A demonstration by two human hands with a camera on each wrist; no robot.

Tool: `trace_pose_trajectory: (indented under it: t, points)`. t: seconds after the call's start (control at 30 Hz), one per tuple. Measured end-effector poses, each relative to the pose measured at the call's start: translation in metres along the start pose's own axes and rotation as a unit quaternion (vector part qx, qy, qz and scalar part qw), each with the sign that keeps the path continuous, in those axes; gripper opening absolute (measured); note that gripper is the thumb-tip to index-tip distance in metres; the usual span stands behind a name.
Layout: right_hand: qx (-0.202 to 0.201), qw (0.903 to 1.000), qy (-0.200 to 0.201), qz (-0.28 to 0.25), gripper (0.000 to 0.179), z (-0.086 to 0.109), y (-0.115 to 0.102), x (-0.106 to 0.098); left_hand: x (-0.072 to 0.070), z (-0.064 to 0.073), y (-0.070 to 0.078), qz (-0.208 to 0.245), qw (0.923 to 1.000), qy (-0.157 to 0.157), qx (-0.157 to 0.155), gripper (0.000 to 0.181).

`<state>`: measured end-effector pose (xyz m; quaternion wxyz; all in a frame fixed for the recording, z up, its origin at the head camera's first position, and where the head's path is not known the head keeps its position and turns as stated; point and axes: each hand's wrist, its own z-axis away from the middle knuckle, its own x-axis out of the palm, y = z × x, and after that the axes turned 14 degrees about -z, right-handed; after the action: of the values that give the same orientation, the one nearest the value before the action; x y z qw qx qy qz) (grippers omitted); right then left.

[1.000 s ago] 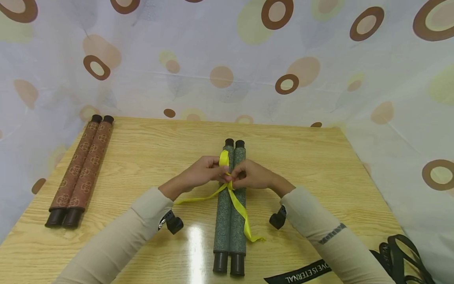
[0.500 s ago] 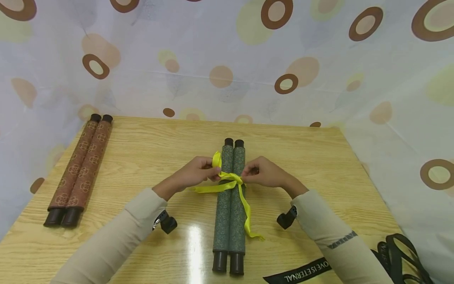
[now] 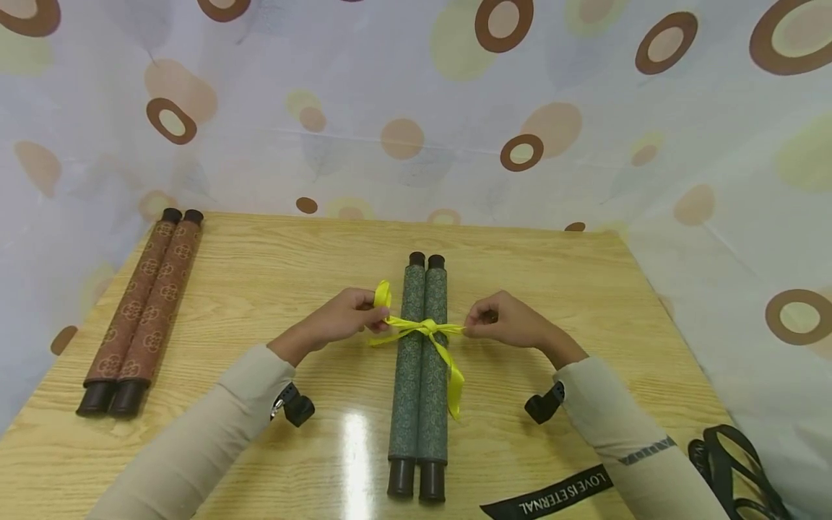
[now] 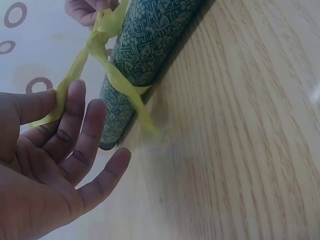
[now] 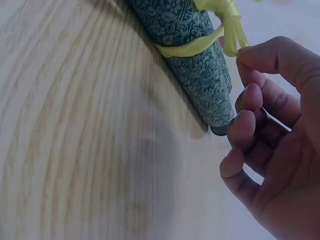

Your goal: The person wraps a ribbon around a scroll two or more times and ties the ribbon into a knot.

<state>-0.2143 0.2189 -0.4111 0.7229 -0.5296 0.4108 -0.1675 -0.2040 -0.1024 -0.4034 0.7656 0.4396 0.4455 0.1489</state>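
Note:
Two green patterned scrolls [image 3: 406, 390] with dark end knobs lie side by side on the table. A yellow ribbon [image 3: 429, 327] goes around both and is knotted on top, with one tail hanging down over the right scroll. On the left side, my left hand [image 3: 344, 315] pinches a loop of the ribbon between thumb and forefinger, its other fingers spread in the left wrist view. My right hand [image 3: 510, 323] pinches the ribbon's short loop [image 5: 230, 37] between thumb and forefinger, right of the scrolls. The ribbon runs taut between both hands.
Two reddish-brown flowered scrolls [image 3: 139, 318] lie at the table's left side. A black lettered ribbon [image 3: 552, 497] lies at the front right, near a coiled black strap [image 3: 741, 462]. A patterned cloth [image 3: 364, 87] hangs behind the wooden table [image 3: 279, 253].
My hands have drawn apart, left hand to the left and right hand to the right, pulling the ribbon's knot tight over the scrolls. The left tail has become shorter.

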Motion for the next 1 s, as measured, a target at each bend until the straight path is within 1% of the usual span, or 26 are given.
trace_pose_trajectory:
  t: [0.2,0.3,0.43,0.57,0.67,0.8,0.9,1.0]
  points:
    - [0.011,0.9999,-0.006,0.004,0.013,0.010,0.007,-0.004,-0.002,-0.002,-0.009,-0.023,0.9995,0.001,-0.022,0.025]
    - [0.016,0.9998,-0.008,0.008,0.012,0.014,0.010,-0.006,-0.003,-0.003,-0.014,-0.026,0.9991,0.002,-0.033,0.026]
    - [0.008,0.9997,-0.025,0.003,0.012,0.019,0.013,-0.009,-0.002,-0.003,-0.018,-0.021,0.9987,0.000,-0.046,0.026]
    - [-0.005,0.9989,-0.047,-0.006,0.013,0.022,0.017,-0.010,-0.002,-0.003,-0.020,-0.024,0.9983,0.002,-0.052,0.026]
    - [-0.004,0.9981,-0.059,-0.018,0.013,0.023,0.020,-0.011,-0.002,-0.003,-0.020,-0.039,0.9981,0.005,-0.047,0.026]
    - [-0.004,0.9965,-0.073,-0.042,0.014,0.025,0.025,-0.012,-0.003,-0.001,-0.020,-0.053,0.9971,0.015,-0.052,0.025]
    - [-0.010,0.9958,-0.076,-0.050,0.014,0.026,0.029,-0.014,-0.003,-0.002,-0.019,-0.049,0.9965,0.025,-0.063,0.024]
    - [-0.012,0.9967,-0.066,-0.046,0.014,0.027,0.034,-0.015,-0.003,-0.005,-0.019,-0.029,0.9967,0.037,-0.066,0.025]
